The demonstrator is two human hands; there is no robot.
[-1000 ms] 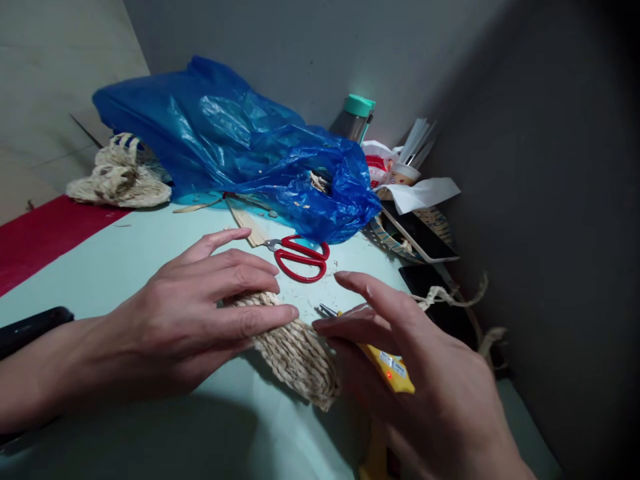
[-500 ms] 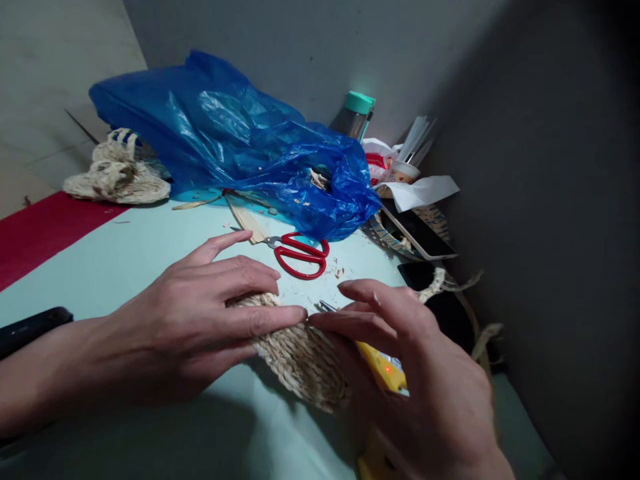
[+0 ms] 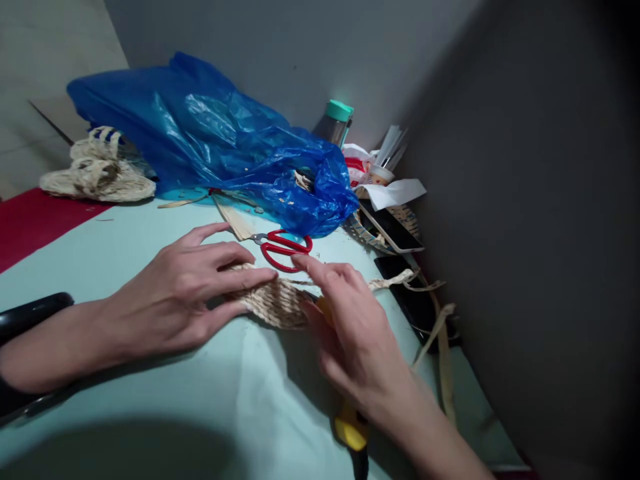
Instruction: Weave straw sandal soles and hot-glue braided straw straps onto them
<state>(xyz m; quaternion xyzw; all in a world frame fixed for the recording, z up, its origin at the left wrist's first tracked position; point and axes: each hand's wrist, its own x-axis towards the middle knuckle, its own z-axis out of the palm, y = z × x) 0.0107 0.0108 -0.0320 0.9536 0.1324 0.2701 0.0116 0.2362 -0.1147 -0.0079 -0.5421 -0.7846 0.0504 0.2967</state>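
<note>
An oval piece of coiled, pale natural fibre cord [image 3: 273, 303] lies low over the table between my hands. My left hand [image 3: 185, 290] grips its left part, the index finger laid along the top edge and the thumb at the near edge. At its right end is my right hand [image 3: 355, 320], thumb against the edge and index finger stretched apart over the red-handled scissors [image 3: 286, 250]. A loose cord end [image 3: 393, 281] runs out to the right behind this hand. A yellow tool with a black cord, seemingly a glue gun [image 3: 351, 427], is partly hidden under my right hand.
A blue plastic bag [image 3: 210, 133] spreads along the wall. A bundle of pale cord [image 3: 100, 173] sits at the left on red cloth [image 3: 45, 220]. To the right are a green-lidded bottle [image 3: 337, 120], a cup of clear sticks [image 3: 381, 175], a tablet [image 3: 395, 227] and a black phone [image 3: 415, 310].
The view has shifted somewhat. The coiled piece now lies flatter and higher in view. My right hand has moved left and its index finger has separated from my left fingertip.
</note>
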